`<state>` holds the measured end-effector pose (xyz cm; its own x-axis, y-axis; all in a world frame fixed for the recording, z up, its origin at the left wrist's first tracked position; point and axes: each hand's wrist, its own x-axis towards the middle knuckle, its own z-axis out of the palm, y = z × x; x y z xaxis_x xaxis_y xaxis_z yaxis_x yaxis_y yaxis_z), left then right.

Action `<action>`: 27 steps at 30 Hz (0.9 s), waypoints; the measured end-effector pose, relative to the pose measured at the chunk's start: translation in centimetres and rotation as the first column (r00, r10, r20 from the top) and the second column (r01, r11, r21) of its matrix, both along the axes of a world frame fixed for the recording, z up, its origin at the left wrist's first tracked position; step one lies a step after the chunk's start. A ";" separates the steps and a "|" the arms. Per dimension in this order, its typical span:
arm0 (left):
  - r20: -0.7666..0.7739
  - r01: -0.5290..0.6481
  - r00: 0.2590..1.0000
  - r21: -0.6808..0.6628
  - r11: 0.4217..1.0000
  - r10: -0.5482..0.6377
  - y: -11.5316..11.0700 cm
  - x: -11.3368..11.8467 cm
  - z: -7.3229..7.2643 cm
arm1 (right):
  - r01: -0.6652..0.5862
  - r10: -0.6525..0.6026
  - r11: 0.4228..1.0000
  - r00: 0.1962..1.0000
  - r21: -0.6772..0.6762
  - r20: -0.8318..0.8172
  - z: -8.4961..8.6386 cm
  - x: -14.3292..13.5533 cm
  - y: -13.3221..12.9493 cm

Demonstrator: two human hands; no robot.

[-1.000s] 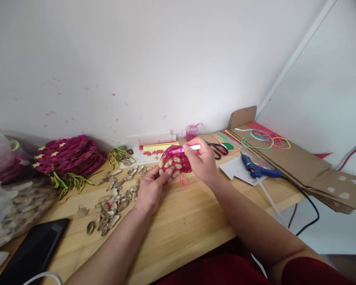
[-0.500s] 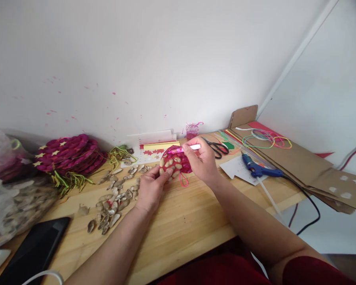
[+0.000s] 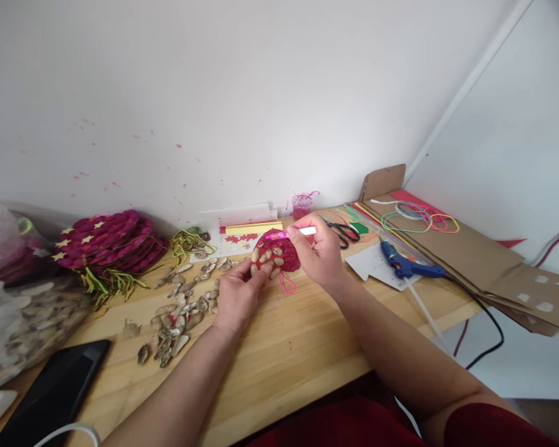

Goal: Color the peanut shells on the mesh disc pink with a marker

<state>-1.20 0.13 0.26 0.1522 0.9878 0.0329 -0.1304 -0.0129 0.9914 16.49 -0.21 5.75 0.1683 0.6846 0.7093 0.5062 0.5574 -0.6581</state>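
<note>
White wall (image 3: pixel 270 93) with pink specks, pale wooden table (image 3: pixel 298 347)

A single view, worn on the person's head, looks forward and down over a wooden table (image 3: pixel 298 347) to a white wall (image 3: pixel 261 93) behind. The left hand (image 3: pixel 238 293) and right hand (image 3: pixel 320 251) are near mid-picture, within arm's reach of the camera.
</note>
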 end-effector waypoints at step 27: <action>0.148 0.005 0.989 -0.110 0.994 0.011 -0.4 0.4 0.8 | 0.030 -0.034 0.997 0.998 -0.073 -0.045 -0.1 0.2 0.3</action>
<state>-0.79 -0.24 1.04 0.1509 0.9871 -0.0539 -0.2763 0.0944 0.9564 16.71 0.10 5.67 0.2222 0.7272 0.6494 0.4914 0.4918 -0.7188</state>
